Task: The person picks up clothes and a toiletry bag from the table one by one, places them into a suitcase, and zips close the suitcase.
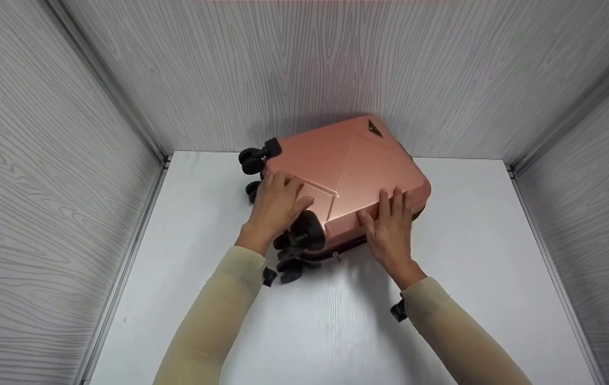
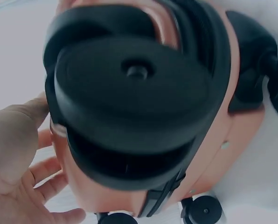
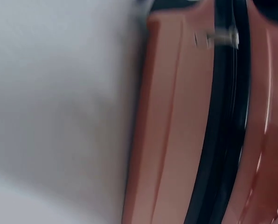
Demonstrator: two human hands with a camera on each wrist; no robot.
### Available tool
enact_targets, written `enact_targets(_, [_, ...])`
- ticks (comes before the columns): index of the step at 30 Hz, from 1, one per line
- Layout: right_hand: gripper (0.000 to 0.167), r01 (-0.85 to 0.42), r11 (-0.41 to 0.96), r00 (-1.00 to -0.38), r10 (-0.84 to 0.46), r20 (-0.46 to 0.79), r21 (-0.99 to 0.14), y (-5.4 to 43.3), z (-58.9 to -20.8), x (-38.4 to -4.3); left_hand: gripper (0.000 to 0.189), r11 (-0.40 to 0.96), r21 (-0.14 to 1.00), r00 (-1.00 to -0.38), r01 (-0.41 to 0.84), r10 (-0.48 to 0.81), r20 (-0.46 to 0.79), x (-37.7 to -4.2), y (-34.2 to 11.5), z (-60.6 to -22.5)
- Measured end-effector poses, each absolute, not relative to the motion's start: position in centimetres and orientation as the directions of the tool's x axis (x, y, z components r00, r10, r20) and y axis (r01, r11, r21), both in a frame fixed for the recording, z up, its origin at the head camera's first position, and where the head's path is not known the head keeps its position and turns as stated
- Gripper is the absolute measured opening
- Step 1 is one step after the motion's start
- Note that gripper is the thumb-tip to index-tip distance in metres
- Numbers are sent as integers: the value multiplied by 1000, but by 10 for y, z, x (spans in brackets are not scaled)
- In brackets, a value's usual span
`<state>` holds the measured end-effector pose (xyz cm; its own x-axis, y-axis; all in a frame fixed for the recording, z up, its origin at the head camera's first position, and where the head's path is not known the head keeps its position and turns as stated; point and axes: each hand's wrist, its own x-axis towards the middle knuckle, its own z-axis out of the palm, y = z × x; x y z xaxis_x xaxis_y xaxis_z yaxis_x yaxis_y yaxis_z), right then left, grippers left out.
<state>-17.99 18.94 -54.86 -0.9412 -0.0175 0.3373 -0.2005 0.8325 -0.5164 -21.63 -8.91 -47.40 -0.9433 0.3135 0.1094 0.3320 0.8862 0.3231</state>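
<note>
A rose-pink hard-shell suitcase (image 1: pixel 360 171) lies on its broad side on the white surface, turned at an angle close to the back wall. Black double wheels (image 2: pixel 134 84) stick out from its left end. My left hand (image 1: pixel 278 206) rests on the shell at the wheel end, beside the near wheel (image 1: pixel 304 230), with relaxed fingers touching the edge. Fairly straight fingers of my right hand (image 1: pixel 391 232) lie over the near long edge. In the right wrist view a black zipper band (image 3: pixel 223 116) with a metal zipper pull (image 3: pixel 218 38) runs along the suitcase's side.
White floor (image 1: pixel 315 331) stretches in front of the suitcase and to both sides. Grey wood-grain panels stand at the back (image 1: pixel 304 64), left (image 1: pixel 42 214) and right (image 1: pixel 593 187). A small dark triangular badge (image 1: pixel 374 128) sits on the far corner of the shell.
</note>
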Motion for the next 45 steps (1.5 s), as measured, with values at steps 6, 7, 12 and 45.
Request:
enact_targets(6, [92, -218, 822, -944, -42, 327, -526, 178, -553, -169, 93, 895, 384, -955, 227, 282, -93, -227, -97, -473])
enact_targets(7, [93, -226, 823, -941, -45, 335, -522, 179, -554, -169, 94, 899, 384, -953, 212, 278, -123, -226, -97, -473])
enact_targets(12, [100, -267, 813, -921, -58, 385, -517, 187, -557, -175, 93, 924, 327, -956, 199, 256, -144, -220, -89, -472])
enact_targets(45, [99, -240, 796, -959, -103, 266, -556, 173, -546, -153, 112, 897, 417, -976, 149, 202, -86, -243, -91, -489])
